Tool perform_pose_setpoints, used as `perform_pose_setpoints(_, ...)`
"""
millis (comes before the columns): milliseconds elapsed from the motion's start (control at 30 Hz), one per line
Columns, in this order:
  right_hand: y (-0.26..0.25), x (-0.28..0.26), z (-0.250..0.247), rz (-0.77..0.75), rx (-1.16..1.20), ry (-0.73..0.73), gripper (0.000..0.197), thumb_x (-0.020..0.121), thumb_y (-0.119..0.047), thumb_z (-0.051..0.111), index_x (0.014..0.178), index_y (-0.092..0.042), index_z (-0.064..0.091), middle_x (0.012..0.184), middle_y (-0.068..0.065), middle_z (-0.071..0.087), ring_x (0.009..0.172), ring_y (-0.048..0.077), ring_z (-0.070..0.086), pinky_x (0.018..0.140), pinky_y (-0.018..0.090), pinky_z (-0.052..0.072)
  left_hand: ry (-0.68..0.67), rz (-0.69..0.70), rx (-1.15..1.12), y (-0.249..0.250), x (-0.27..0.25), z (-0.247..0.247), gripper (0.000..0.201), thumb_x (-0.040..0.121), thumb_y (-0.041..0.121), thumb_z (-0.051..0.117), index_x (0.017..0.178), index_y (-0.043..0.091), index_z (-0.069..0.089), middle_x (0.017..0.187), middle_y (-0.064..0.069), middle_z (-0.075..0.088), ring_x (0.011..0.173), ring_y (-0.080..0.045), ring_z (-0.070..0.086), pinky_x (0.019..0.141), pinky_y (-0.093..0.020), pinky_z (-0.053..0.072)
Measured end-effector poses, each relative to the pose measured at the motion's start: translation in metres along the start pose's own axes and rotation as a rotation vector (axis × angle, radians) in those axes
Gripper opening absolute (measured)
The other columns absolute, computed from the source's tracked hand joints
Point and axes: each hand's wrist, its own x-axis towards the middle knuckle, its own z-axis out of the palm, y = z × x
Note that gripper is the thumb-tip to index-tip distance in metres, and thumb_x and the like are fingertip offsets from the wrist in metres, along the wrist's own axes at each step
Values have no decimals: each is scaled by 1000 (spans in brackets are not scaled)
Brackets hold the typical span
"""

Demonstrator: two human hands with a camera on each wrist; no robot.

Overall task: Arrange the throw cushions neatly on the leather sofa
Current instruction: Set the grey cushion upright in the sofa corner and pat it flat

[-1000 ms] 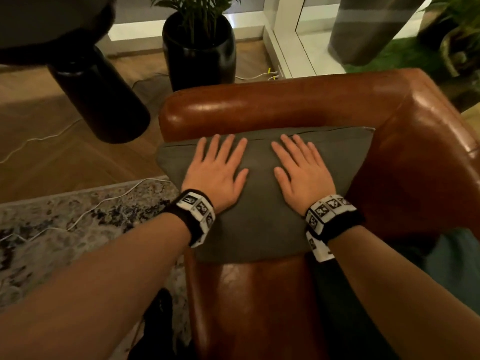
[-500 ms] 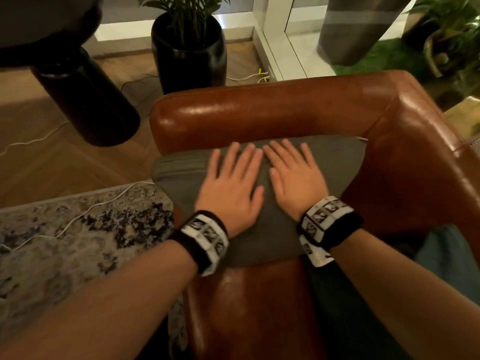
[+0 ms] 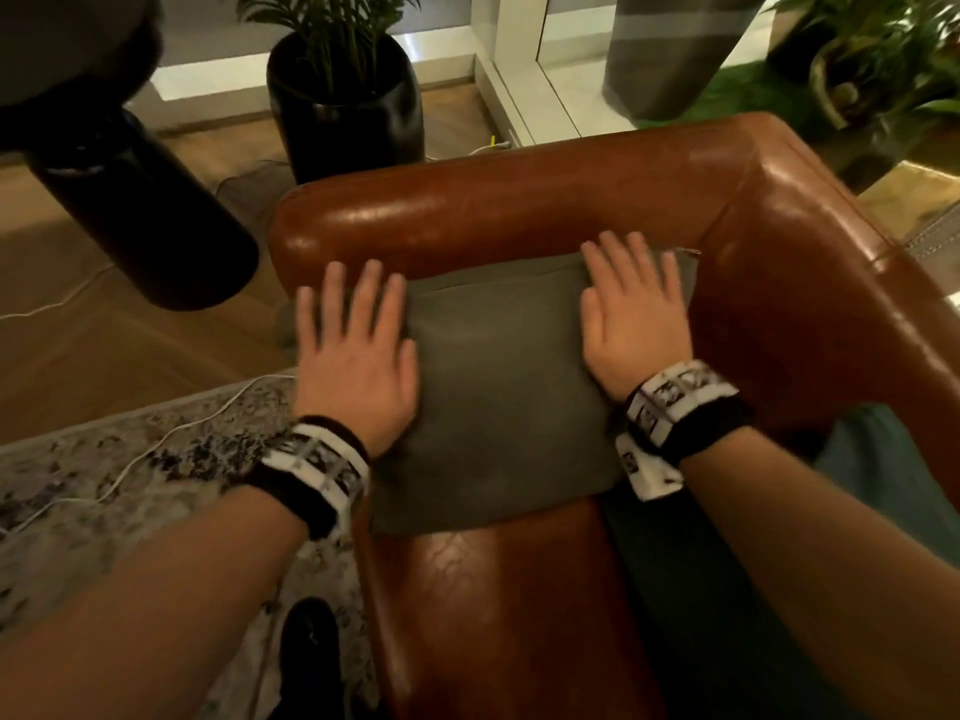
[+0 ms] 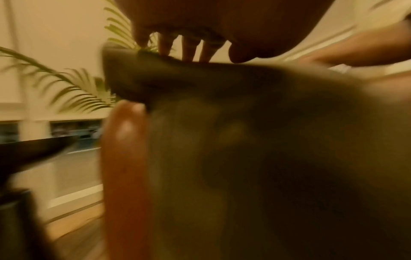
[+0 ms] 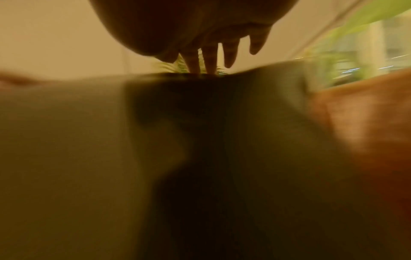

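A grey-green throw cushion (image 3: 498, 387) lies on the seat corner of the brown leather sofa (image 3: 519, 215), leaning against its armrest. My left hand (image 3: 353, 340) lies flat with straight fingers over the cushion's left edge. My right hand (image 3: 634, 314) lies flat on its upper right part, fingertips near the top seam. Both wrist views are blurred; in the left wrist view the straight fingers (image 4: 189, 49) sit above the cushion (image 4: 244, 140), and in the right wrist view the fingers (image 5: 211, 58) touch the cushion's top (image 5: 200, 123).
A black planter with a palm (image 3: 343, 101) stands behind the armrest. A dark round table base (image 3: 140, 215) is at the left. A patterned rug (image 3: 104, 485) with a white cable lies on the wooden floor. A teal cushion or cloth (image 3: 883, 470) lies at the right.
Both hands were side by side at the cushion's middle half a second ago; now they have slid apart, left hand to the left edge, right hand toward the upper right corner.
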Motion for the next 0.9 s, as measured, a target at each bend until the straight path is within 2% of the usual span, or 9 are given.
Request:
perform_pose_setpoints(100, -51, -44, 19, -194, 74, 13, 57, 98, -35, 32, 153, -18, 32, 160, 5, 28, 150, 26, 19, 120, 52, 13, 10, 252, -57, 51, -27, 14, 71, 95, 47, 35, 155, 13, 19, 163, -8, 16, 151, -31, 8, 121, -53, 7)
perform_pose_setpoints(167, -54, -64, 41, -243, 36, -16, 57, 100, -38, 31, 155, -21, 26, 162, 4, 22, 151, 25, 13, 120, 52, 12, -31, 320, 4, 51, -34, 36, 73, 96, 51, 36, 156, 16, 15, 164, -5, 12, 152, -28, 6, 121, -51, 6)
perform_pose_setpoints(233, -25, -62, 57, -174, 6, 6, 57, 101, -42, 30, 155, -26, 23, 163, 4, 19, 151, 25, 11, 121, 51, 10, -26, 301, 60, 28, -24, 50, 73, 96, 56, 33, 157, 20, 14, 164, -4, 12, 151, -30, 7, 121, -52, 7)
perform_pose_setpoints(333, 21, -50, 64, 105, 14, 42, 59, 101, -46, 25, 157, -29, 15, 165, 2, 11, 152, 23, 5, 120, 54, 9, -2, 273, 125, -9, -9, 52, 72, 95, 57, 32, 157, 23, 14, 164, -4, 12, 151, -33, 8, 121, -53, 9)
perform_pose_setpoints(400, 31, -47, 63, 196, 16, 54, 60, 101, -46, 21, 157, -29, 10, 166, 2, 7, 152, 24, 1, 120, 55, 8, 32, 245, 146, -23, -9, 51, 72, 95, 56, 32, 157, 23, 14, 164, -5, 13, 151, -34, 8, 120, -54, 8)
perform_pose_setpoints(500, 11, -60, 56, 214, 79, 157, 60, 101, -43, 23, 157, -24, 13, 165, 5, 8, 152, 26, 1, 120, 54, 7, 121, 173, 68, -7, -24, 52, 69, 96, 48, 34, 156, 20, 14, 164, -7, 11, 151, -35, 5, 120, -55, 4)
perform_pose_setpoints(667, -63, -100, 84, -137, 88, 224, 60, 99, -36, 33, 155, -21, 19, 163, 5, 12, 151, 27, 9, 120, 54, 10, 193, 494, -13, 55, -71, 91, 72, 95, 46, 44, 155, 17, 16, 162, -4, 14, 150, -28, 13, 121, -50, 8)
perform_pose_setpoints(767, -51, -101, 107, -76, 28, 239, 63, 97, -43, 37, 155, -25, 20, 163, 7, 14, 151, 28, 10, 120, 53, 8, 202, 445, 88, 31, -68, 116, 74, 96, 55, 38, 156, 19, 15, 163, -2, 11, 151, -21, 10, 122, -43, 6)
perform_pose_setpoints(900, -11, -97, 121, 167, 93, 263, 65, 98, -46, 31, 157, -25, 12, 165, 9, 7, 151, 30, 5, 120, 53, 8, 247, 411, 144, -21, -62, 126, 75, 95, 62, 37, 156, 23, 18, 163, -2, 13, 152, -20, 4, 121, -44, 9)
